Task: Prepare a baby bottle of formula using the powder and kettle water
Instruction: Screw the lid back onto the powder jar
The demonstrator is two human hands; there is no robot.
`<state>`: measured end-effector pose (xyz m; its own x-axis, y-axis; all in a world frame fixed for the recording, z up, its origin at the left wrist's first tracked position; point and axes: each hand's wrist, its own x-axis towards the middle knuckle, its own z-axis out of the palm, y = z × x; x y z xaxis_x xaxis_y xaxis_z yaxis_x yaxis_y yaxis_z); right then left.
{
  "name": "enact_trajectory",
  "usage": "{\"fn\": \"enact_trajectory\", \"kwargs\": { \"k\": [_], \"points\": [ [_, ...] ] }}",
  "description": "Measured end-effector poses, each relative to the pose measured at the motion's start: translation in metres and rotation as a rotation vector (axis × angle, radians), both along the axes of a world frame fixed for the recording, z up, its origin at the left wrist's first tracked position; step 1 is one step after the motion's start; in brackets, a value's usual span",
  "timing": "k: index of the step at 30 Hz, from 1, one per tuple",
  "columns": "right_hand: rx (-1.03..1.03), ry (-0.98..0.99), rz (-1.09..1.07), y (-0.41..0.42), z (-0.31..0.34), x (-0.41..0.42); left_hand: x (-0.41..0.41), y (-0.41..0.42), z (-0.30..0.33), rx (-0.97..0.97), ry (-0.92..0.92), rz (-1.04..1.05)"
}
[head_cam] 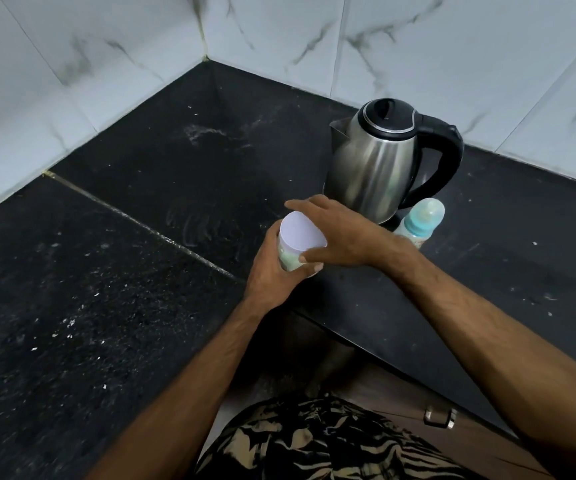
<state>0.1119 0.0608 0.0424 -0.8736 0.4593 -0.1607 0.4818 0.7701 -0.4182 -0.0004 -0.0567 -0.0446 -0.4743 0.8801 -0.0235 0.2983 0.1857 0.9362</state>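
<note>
A small round powder tub point(301, 234) with a white lid is held above the counter's front edge. My left hand point(272, 271) wraps its lower body from the left. Over the lid's right rim lies my right hand point(340, 233), thumb against the tub's front and fingers spread past the far side. A baby bottle point(420, 221) with a teal collar and clear cap stands just right of my right wrist. Behind it stands a steel kettle point(376, 164) with a black lid and handle, lid down.
The black granite counter point(123, 254) fills an L-shaped corner under white marble wall tiles point(470, 64). Powdery smears and crumbs dot its surface. Below the counter edge is a wooden cupboard door with a metal handle point(439, 418).
</note>
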Motion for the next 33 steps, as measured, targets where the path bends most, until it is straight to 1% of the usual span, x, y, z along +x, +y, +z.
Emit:
{"fn": "enact_trajectory", "kwargs": {
  "k": [3, 4, 5, 8, 9, 11, 13, 14, 15, 19, 20, 22, 24, 25, 26, 27, 30, 31, 33],
  "points": [
    [0.205, 0.012, -0.131, -0.009, -0.003, -0.004, 0.0, 0.0, 0.0, 0.002, -0.009, -0.005],
    [0.214, 0.011, -0.121, -0.01, -0.005, -0.004, 0.0, 0.001, 0.0, 0.003, -0.01, -0.004],
    [0.166, 0.01, -0.089, -0.008, -0.005, -0.003, 0.0, 0.0, 0.0, 0.0, -0.012, -0.002],
    [-0.084, 0.018, 0.024, 0.004, -0.002, 0.002, 0.0, 0.0, -0.001, 0.002, -0.006, -0.001],
    [-0.108, 0.034, 0.029, 0.005, -0.002, 0.002, 0.0, 0.0, -0.001, 0.001, -0.007, -0.002],
    [-0.037, 0.067, -0.062, 0.001, -0.005, -0.001, 0.0, 0.001, -0.002, -0.01, -0.011, 0.001],
    [0.109, 0.072, -0.182, -0.008, -0.008, -0.005, 0.0, 0.001, -0.002, -0.015, -0.02, 0.003],
    [0.154, 0.071, -0.189, -0.011, -0.01, -0.005, 0.0, 0.001, -0.002, -0.014, -0.018, 0.003],
    [0.152, 0.071, -0.155, -0.011, -0.011, -0.005, -0.001, 0.001, -0.002, -0.013, -0.014, 0.004],
    [-0.133, 0.03, 0.067, 0.006, -0.002, 0.002, -0.001, 0.001, -0.005, -0.008, -0.008, 0.0],
    [-0.157, 0.031, 0.081, 0.007, -0.002, 0.002, -0.001, 0.001, -0.005, -0.011, -0.009, 0.003],
    [-0.082, 0.051, 0.011, 0.003, -0.004, -0.002, 0.0, 0.002, -0.006, -0.01, -0.005, 0.001],
    [0.084, 0.063, -0.102, -0.004, -0.008, -0.006, -0.001, 0.002, -0.006, -0.017, -0.02, 0.0],
    [0.14, 0.065, -0.115, -0.006, -0.01, -0.006, -0.001, 0.002, -0.005, -0.017, -0.023, -0.001],
    [0.153, 0.069, -0.087, -0.006, -0.012, -0.004, -0.001, 0.002, -0.005, -0.01, -0.022, -0.002],
    [0.118, 0.064, -0.036, -0.004, -0.012, -0.003, -0.002, 0.002, -0.005, 0.002, -0.018, -0.003],
    [-0.102, 0.01, 0.113, 0.011, -0.004, 0.001, -0.002, 0.001, -0.008, 0.019, -0.001, -0.003],
    [-0.126, -0.01, 0.158, 0.016, -0.001, 0.0, -0.001, 0.001, -0.008, 0.021, 0.005, 0.0],
    [-0.088, -0.042, 0.218, 0.021, 0.004, -0.004, -0.001, 0.001, -0.008, 0.015, -0.001, 0.009]
  ]
}}
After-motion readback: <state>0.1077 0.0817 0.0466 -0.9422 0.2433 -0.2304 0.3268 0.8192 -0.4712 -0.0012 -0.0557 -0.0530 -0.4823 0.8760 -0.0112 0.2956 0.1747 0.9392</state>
